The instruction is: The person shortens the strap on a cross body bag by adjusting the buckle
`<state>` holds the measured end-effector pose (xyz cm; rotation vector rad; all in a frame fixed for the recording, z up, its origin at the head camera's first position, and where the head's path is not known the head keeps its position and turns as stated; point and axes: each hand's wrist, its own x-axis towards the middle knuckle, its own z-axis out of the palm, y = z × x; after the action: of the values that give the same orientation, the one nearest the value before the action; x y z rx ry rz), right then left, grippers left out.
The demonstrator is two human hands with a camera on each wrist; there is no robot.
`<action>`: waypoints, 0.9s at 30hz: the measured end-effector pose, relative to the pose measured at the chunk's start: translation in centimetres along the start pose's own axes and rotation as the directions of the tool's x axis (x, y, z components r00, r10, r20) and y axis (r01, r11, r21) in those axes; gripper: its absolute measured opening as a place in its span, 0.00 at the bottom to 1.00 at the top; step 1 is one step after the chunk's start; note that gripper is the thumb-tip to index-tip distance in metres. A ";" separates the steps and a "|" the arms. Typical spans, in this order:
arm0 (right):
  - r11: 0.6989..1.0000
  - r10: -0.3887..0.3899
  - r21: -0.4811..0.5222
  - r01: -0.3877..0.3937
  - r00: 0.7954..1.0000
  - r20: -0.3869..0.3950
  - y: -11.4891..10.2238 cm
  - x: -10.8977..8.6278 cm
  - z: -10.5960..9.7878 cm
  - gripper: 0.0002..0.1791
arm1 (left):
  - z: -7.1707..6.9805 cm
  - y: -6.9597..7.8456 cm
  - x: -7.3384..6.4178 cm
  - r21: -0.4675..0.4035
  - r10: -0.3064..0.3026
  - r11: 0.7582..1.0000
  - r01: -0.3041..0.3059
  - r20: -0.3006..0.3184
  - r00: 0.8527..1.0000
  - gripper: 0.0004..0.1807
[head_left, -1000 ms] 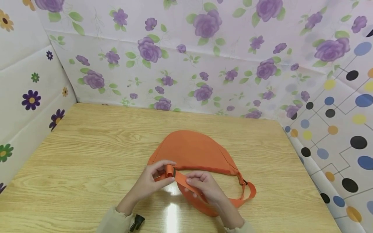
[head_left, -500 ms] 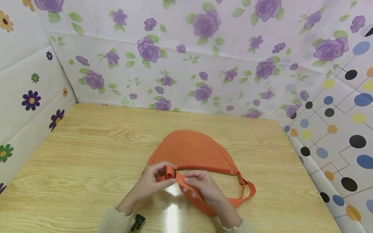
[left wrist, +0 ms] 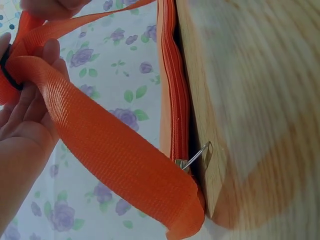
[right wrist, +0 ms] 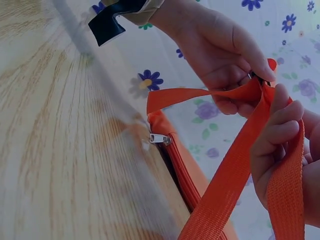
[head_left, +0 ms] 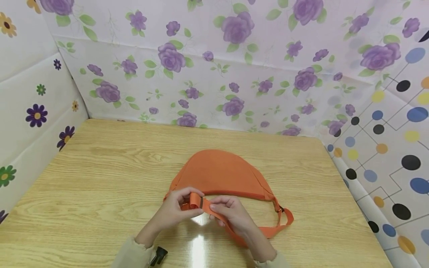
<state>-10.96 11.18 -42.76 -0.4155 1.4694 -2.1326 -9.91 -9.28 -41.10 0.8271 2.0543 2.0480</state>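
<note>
An orange bag [head_left: 221, 171] lies on the wooden table, its red zipper [left wrist: 175, 90] along the near edge. Its orange webbing strap [right wrist: 225, 170] is lifted in front of it. My left hand [head_left: 174, 208] pinches the strap at a dark slider buckle [left wrist: 10, 67], where the webbing bulges in a small loop. Just to the right, my right hand [head_left: 231, 214] pinches the strap between thumb and fingers, with webbing running down through that hand. A metal zipper pull [right wrist: 160, 139] shows at the zipper's end.
A second dark buckle [head_left: 282, 209] joins the strap at the bag's right end, where a strap loop [head_left: 289, 219] rests on the table [head_left: 110, 178]. A black clip-like piece [head_left: 159, 255] sits by the left sleeve. Patterned sheets [head_left: 207, 82] stand behind and at both sides.
The right hand has shifted slightly left toward the buckle. The loop at the left hand has grown a little, and the strap hanging below the right hand has drawn in.
</note>
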 end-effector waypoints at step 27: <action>0.996 0.001 -0.094 -0.002 1.000 -0.014 -0.5 0.1 0.1 0.03 | 0.2 -0.1 0.3 0.028 -0.024 0.999 0.025 -0.040 0.999 0.14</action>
<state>-11.13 11.20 -42.32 -0.4341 1.5814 -2.0746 -10.11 -8.96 -41.11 0.7683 2.1074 2.0435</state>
